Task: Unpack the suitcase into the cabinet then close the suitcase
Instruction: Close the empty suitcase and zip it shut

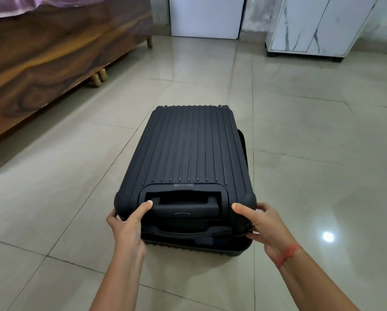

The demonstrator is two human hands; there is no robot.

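I had the suitcase lying flat on the floor straight ahead of me, at twelve o'clock, its pull handle at the end nearest me. My left hand gripped the near left corner, and my fingers were curled round the shell with the thumb laid on top beside the handle recess. My right hand held the near right corner in the same way, thumb on top and fingers wrapped round the side at the seam.

The seam at my end looked slightly parted, though I could not tell whether it was unzipped all round, and nothing inside showed. I judged the step to be working the lid at that seam. To do it well I would keep both thumbs level so the lid moves evenly, and hold the lower shell from sliding, since the glossy tiles looked slippery.

A wooden bed ran along at ten o'clock. The white marbled cabinet stood at one o'clock, well apart from the case, with its doors closed. A bright glare sat on the tiles at three o'clock.
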